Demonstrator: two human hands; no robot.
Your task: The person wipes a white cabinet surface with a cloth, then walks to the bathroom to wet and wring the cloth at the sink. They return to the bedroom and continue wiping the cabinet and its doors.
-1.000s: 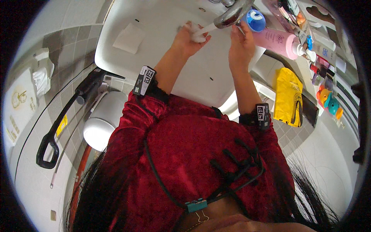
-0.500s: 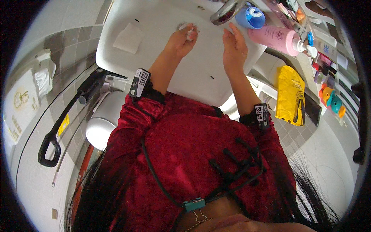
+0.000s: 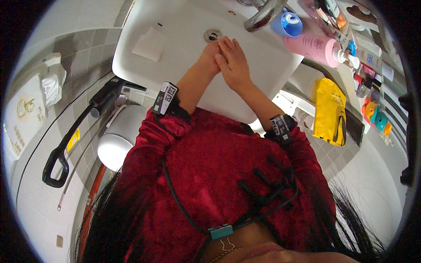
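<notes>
Hands pressed together over the sink [image 3: 184, 48] basin, under the tap [image 3: 265, 15] — rubbing/washing step, by the look of it.

Head view: left hand [image 3: 209, 57] and right hand [image 3: 233, 63] lie palm to palm, fingers nearly flat and extended, touching each other and holding nothing that shows. They sit just below the drain [image 3: 213, 35], near the tap spout but apart from it. No water stream can be made out. A white cloth [image 3: 150, 43] lies in the basin to the left, apart from the hands; a blue cup [image 3: 287, 24] and pink bottle [image 3: 313, 47] stand on the right rim. Likely next: an even rub across both palms, kept inside the basin so nothing drips over the edge.
</notes>
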